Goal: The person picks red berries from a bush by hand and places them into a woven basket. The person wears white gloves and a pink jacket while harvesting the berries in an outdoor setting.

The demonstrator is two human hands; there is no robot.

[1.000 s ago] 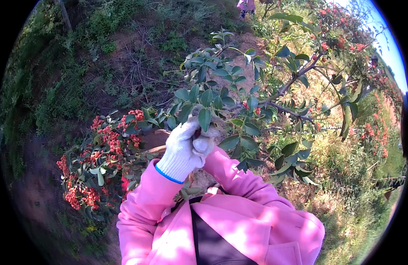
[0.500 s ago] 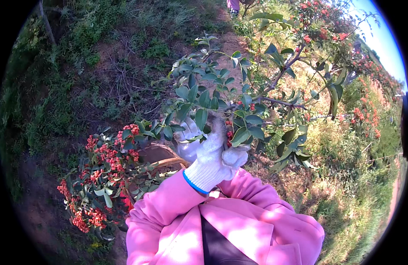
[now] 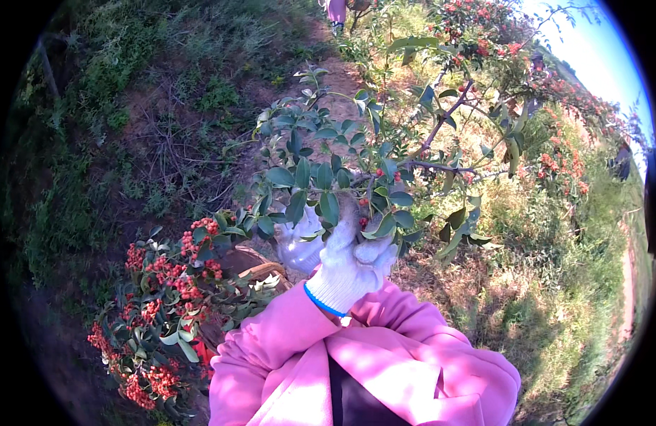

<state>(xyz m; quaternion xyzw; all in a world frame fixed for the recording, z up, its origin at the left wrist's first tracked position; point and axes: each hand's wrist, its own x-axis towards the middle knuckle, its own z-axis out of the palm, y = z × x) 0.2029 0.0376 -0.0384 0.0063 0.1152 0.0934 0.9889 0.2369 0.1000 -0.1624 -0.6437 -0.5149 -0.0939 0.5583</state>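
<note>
My left hand (image 3: 346, 266), in a white knit glove with a blue cuff, reaches up under a leafy branch (image 3: 431, 167). Its fingers close around the branch's lower end; leaves cover the fingertips. A few red berries (image 3: 363, 222) show beside those fingers. Crossed behind the left wrist, my right hand (image 3: 298, 247), also gloved in white, is to the left, just beneath the green leaves (image 3: 299, 202). The left hand and foliage hide most of its fingers, so whether it grips anything is unclear.
Heavy clusters of red berries (image 3: 175, 273) hang at the lower left, near a curved tan rim (image 3: 264, 270), perhaps of a basket. More berry-laden bushes (image 3: 562, 167) grow at the right. Another person's pink and purple clothing (image 3: 335, 11) shows at the top, beyond a dirt path (image 3: 335, 74).
The view has shifted slightly, so the branch and background sit a little further left. Both hands stay at the branch; the left wrist has moved slightly right and lower in the picture.
</note>
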